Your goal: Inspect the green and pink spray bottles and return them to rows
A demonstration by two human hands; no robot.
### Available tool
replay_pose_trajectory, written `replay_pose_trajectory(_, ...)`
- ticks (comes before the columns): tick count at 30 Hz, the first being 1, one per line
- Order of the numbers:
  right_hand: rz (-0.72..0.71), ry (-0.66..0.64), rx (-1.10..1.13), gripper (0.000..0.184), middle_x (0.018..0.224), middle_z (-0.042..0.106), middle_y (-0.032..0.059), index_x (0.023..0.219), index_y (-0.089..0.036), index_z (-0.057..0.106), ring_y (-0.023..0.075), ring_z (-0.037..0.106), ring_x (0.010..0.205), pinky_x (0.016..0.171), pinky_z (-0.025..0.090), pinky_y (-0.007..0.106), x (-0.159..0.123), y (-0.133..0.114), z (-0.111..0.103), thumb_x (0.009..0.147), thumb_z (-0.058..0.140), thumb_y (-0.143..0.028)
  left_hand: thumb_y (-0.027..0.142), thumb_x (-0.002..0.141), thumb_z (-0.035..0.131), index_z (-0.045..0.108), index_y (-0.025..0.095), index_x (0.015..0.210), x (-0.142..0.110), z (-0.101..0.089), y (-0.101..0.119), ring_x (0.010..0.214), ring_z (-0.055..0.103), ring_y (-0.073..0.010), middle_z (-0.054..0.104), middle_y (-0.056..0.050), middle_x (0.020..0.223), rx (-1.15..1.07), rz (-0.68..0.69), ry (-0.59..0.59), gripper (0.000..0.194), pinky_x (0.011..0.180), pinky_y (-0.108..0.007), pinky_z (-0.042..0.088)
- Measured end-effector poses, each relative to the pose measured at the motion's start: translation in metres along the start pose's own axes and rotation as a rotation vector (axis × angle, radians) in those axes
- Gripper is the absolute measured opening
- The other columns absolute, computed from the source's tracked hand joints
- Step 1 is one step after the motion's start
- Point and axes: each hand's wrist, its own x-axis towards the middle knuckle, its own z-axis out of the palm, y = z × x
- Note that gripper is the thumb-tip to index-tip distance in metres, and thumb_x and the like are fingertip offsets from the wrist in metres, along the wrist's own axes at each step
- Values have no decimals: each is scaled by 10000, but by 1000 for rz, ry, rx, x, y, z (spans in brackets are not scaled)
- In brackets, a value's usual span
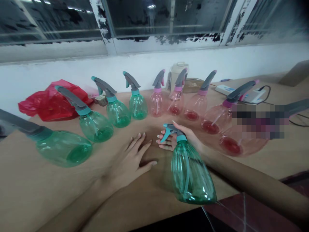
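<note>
My right hand (194,137) is closed around the grey and turquoise spray head of a green spray bottle (193,175). The ribbed bottle tilts toward me near the table's front edge, its dip tube visible through the plastic. Whether its base touches the table I cannot tell. My left hand (129,158) lies open on the table, palm down and fingers spread, holding nothing. Several more green spray bottles, among them a nearby one (96,127), stand in a curve on the left. Several pink ones, such as a rear bottle (157,102), continue the curve to the right.
On the back left lies a red plastic bag (60,103). Behind the pink bottles are a white jug (178,71) and a brown package (193,85). A white power strip (225,90) with cables sits back right, near a pen (225,80). A wall with windows closes the back.
</note>
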Motion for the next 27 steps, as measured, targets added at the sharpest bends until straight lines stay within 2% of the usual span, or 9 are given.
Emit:
replay_pose_trajectory(7,1,-14,-11,380,894,666,88,931,-145,623,190,644,847,893,469,387,0,0,2,874,477,-491,631,855,412,407,217,1368,1,0,0,1393,229,-297,245,-95,1528,-14,-5,27,659,1114,-513,234)
replay_pose_trajectory(15,4,-16,15,382,898,667,92,932,-139,624,186,642,854,899,465,381,0,1,2,881,469,-484,637,856,400,386,201,1383,0,1,-1,1404,196,-288,216,-110,1534,5,1,5,685,1127,-512,205)
replay_pose_trajectory(27,1,69,23,347,940,681,79,929,-162,619,199,646,943,899,461,364,1,-1,1,857,515,-485,636,854,407,379,209,1391,-1,0,0,1406,187,-284,233,-97,1531,-17,-2,12,686,1129,-500,214)
